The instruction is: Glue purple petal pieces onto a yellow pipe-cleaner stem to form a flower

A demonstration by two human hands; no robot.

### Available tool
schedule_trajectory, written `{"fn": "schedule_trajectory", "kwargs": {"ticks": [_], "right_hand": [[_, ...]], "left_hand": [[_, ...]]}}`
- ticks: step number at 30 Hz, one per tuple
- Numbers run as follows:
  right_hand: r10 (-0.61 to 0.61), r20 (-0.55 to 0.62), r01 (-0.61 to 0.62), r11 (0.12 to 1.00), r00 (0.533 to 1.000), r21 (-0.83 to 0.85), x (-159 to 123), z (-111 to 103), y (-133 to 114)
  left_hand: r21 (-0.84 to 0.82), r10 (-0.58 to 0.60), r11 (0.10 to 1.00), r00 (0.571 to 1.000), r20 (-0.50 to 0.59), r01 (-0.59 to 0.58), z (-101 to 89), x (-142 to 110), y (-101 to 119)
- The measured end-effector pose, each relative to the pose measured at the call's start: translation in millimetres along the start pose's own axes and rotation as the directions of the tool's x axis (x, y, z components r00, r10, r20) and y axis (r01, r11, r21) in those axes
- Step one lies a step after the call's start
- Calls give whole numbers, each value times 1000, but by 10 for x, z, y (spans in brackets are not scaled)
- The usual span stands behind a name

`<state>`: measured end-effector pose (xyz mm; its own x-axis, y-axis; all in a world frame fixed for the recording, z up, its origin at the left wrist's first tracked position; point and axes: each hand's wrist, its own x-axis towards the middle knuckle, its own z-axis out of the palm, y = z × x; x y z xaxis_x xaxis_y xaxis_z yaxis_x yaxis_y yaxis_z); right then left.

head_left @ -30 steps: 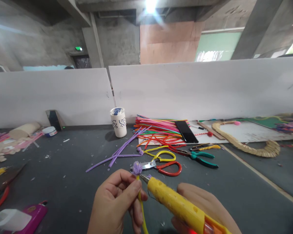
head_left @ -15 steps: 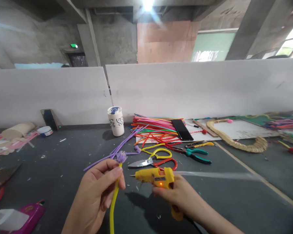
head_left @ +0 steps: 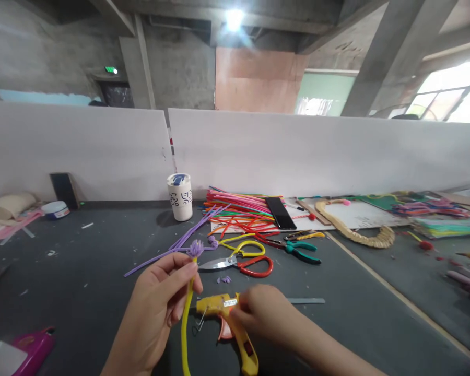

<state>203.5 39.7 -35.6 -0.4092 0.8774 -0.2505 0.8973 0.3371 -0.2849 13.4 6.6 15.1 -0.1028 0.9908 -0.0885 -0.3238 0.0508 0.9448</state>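
My left hand (head_left: 156, 303) pinches a yellow pipe-cleaner stem (head_left: 186, 324) topped by a small purple tuft (head_left: 196, 247), held upright above the dark table. My right hand (head_left: 264, 313) grips the rear of a yellow hot glue gun (head_left: 227, 318), which lies low at the table surface with its nozzle pointing left, near the stem. The gun's handle points toward me.
Red-handled scissors (head_left: 243, 264), green-handled pliers (head_left: 297, 249), loose purple pipe cleaners (head_left: 180, 245), a colourful pipe-cleaner pile (head_left: 238, 209) with a black phone (head_left: 280, 213) and a white cup (head_left: 179, 196) lie beyond. A white partition (head_left: 297, 151) backs the table. A pink object (head_left: 33, 344) sits lower left.
The glue gun left the purple tuft, swung right and came down to the table. My left hand keeps the stem and has shifted slightly left. The view has turned right.
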Motion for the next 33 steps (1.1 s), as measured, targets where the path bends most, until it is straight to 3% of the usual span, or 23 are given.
{"fn": "schedule_trajectory", "kwargs": {"ticks": [4, 8, 17, 22, 25, 28, 33], "right_hand": [[-74, -44, 69, 992, 996, -108, 329, -118, 97], [-139, -22, 134, 979, 990, -153, 549, -91, 126], [-170, -119, 159, 983, 978, -92, 565, 39, 130], [-193, -232, 211, 976, 953, 56, 525, -77, 186], [-248, -340, 302, 946, 907, 115, 370, -220, 116], [-321, -467, 411, 906, 824, 103, 170, -317, 6], [-441, -571, 559, 828, 693, 39, -27, -295, -77]], "left_hand": [[11, -3, 1000, 1000, 19, 3, 13, 15, -15], [5, -10, 1000, 1000, 3, 10, 18, 33, -25], [62, -24, 998, 999, 22, 22, 52, 9, -65], [105, -1, 994, 999, -34, 5, 84, 56, -150], [120, 15, 993, 999, -53, -8, 139, 98, -236], [155, 0, 988, 1000, -25, 4, 199, 117, -327], [217, -23, 976, 1000, -8, 25, 243, 64, -401]]}}
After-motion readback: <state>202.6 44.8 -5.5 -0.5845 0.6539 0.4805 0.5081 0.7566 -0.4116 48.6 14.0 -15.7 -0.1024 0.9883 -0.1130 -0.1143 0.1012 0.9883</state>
